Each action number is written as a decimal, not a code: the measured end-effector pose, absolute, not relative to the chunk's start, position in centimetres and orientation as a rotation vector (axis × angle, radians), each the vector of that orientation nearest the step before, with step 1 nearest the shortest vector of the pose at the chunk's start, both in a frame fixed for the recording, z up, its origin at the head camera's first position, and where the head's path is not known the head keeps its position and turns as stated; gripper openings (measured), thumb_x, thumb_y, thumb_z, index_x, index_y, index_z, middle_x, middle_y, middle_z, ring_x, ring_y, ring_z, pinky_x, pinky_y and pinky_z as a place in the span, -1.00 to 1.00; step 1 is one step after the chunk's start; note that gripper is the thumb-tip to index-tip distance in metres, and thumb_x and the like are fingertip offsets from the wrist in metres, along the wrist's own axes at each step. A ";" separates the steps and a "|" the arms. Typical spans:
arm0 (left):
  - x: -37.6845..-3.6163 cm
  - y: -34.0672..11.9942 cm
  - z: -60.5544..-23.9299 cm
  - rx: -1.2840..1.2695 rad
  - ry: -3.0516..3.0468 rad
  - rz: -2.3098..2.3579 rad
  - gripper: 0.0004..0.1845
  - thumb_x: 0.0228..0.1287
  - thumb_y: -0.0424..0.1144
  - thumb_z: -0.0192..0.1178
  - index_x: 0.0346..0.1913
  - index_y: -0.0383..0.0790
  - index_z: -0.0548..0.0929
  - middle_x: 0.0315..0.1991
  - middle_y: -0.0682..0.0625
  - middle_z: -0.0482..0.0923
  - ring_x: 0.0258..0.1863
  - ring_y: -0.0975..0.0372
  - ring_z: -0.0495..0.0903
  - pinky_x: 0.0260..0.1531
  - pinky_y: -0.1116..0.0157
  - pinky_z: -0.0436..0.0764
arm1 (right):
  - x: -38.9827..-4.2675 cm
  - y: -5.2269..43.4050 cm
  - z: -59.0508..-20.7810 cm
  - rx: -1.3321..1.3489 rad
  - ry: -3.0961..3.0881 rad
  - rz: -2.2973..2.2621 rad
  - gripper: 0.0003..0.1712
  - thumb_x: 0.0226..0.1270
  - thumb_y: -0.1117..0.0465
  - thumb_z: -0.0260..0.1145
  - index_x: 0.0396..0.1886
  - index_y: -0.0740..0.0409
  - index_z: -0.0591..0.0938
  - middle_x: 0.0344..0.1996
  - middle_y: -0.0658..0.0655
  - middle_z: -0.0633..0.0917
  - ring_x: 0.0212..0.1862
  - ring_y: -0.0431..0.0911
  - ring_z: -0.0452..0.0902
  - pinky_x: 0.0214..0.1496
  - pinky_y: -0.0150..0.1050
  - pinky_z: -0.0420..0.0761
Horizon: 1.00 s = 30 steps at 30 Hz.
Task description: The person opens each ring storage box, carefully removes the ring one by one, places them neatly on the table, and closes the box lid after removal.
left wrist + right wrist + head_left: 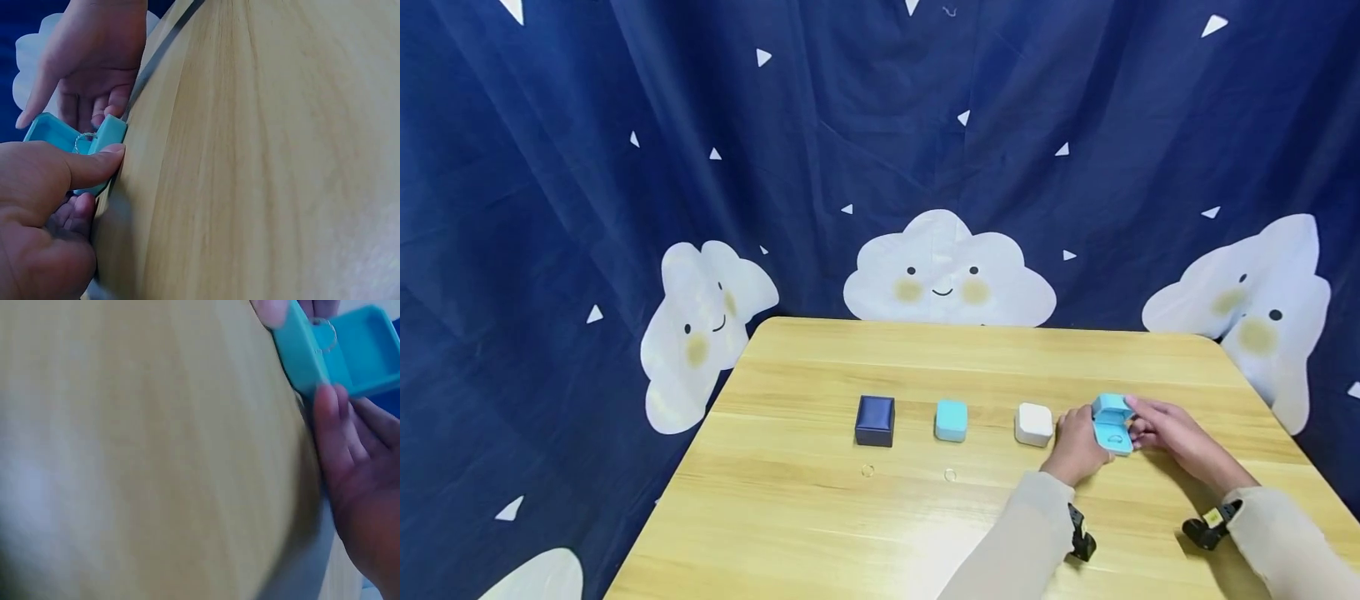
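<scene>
A light-blue ring box stands with its lid raised on the right part of the table, and a ring sits upright in its insert. My left hand grips the box from the left; in the left wrist view its thumb lies along the front of the base, other fingers partly hidden beneath. On the other side my right hand holds the box between the thumb side at the lid and fingers curled at the base.
Left of the hands stand a closed white box, a closed light-blue box and a closed dark-blue box, in a row. Two loose rings lie in front: one ring and another ring. A dark-blue curtain hangs behind the table.
</scene>
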State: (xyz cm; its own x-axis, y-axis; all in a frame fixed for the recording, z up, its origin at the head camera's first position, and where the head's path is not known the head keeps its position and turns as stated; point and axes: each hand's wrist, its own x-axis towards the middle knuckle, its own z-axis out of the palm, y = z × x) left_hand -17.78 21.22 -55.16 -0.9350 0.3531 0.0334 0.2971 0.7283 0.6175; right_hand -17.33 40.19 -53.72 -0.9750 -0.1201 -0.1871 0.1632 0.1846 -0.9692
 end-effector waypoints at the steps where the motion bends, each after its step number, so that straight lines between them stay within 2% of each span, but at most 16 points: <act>1: -17.8 21.3 -55.1 0.539 2.837 0.988 -0.23 -0.04 -0.10 0.60 0.27 -0.05 0.49 0.04 0.23 0.55 0.06 0.43 0.44 0.15 0.54 0.35 | -17.0 40.1 -53.7 0.058 2.310 -1.876 -0.80 0.64 -0.04 0.00 -0.03 -0.19 0.55 -0.43 -0.05 0.70 -0.36 -0.20 0.66 -0.27 -0.25 0.71; 3: -17.7 21.3 -55.0 0.539 2.832 0.996 -0.24 -0.04 -0.11 0.61 0.26 -0.05 0.49 0.04 0.23 0.56 0.06 0.43 0.44 0.15 0.53 0.34 | -16.5 39.8 -53.6 0.091 2.435 -1.885 -0.83 0.61 -0.03 0.07 0.04 -0.23 0.54 -0.38 -0.09 0.73 -0.32 -0.22 0.68 -0.26 -0.27 0.72; 7: -17.8 21.3 -54.9 0.526 2.816 1.018 -0.24 -0.05 -0.13 0.61 0.26 -0.04 0.49 0.04 0.23 0.56 0.06 0.43 0.44 0.15 0.53 0.35 | -15.5 39.1 -53.6 0.168 2.589 -1.916 -0.72 0.53 -0.01 0.19 0.15 -0.17 0.59 -0.31 -0.19 0.74 -0.31 -0.24 0.69 -0.26 -0.33 0.71; 11: -17.9 21.2 -54.9 0.516 2.804 1.041 -0.23 -0.07 -0.14 0.62 0.26 -0.03 0.50 0.04 0.24 0.56 0.06 0.42 0.44 0.15 0.52 0.36 | -14.3 38.6 -53.7 0.231 2.620 -1.957 -0.72 0.49 0.01 0.26 0.10 -0.09 0.65 -0.30 -0.20 0.73 -0.34 -0.23 0.68 -0.30 -0.35 0.70; 18: -18.0 21.2 -55.3 0.505 2.744 1.117 -0.19 -0.10 -0.17 0.63 0.29 -0.04 0.50 0.08 0.22 0.56 0.08 0.39 0.44 0.15 0.48 0.42 | -12.9 38.0 -54.8 0.180 2.494 -2.103 -0.76 0.45 0.17 0.31 0.02 0.15 0.65 -0.37 -0.06 0.73 -0.39 -0.20 0.65 -0.35 -0.33 0.69; 25: -18.1 20.6 -55.1 0.501 2.681 1.130 -0.18 -0.06 -0.17 0.61 0.34 0.00 0.48 0.16 0.22 0.54 0.14 0.38 0.46 0.19 0.44 0.45 | -12.4 37.0 -55.3 0.146 2.681 -1.769 -0.54 0.47 0.17 0.30 0.15 0.46 0.54 -0.30 -0.26 0.69 -0.33 -0.28 0.63 -0.30 -0.33 0.68; 28: -18.3 20.4 -55.1 0.504 2.680 1.125 -0.19 -0.04 -0.17 0.61 0.34 0.01 0.47 0.16 0.22 0.54 0.15 0.38 0.46 0.18 0.44 0.45 | -12.4 36.7 -55.5 0.139 2.762 -1.659 -0.51 0.46 0.16 0.31 0.17 0.49 0.53 -0.29 -0.31 0.68 -0.33 -0.31 0.62 -0.31 -0.34 0.67; 30: -18.4 20.4 -55.1 0.509 2.687 1.116 -0.19 -0.03 -0.17 0.61 0.33 0.01 0.47 0.16 0.23 0.55 0.14 0.38 0.46 0.18 0.44 0.45 | -12.5 36.5 -55.6 0.141 2.812 -1.601 -0.51 0.46 0.16 0.31 0.17 0.47 0.54 -0.29 -0.26 0.69 -0.34 -0.31 0.61 -0.34 -0.34 0.65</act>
State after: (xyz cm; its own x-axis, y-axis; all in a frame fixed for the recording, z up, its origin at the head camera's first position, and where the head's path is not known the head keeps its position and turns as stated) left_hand -18.42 20.36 -55.10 -0.9236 0.3811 -0.0403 0.2404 0.6580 0.7136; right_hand -12.45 36.54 -55.56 -0.9914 0.1238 0.0414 0.0275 0.5086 -0.8606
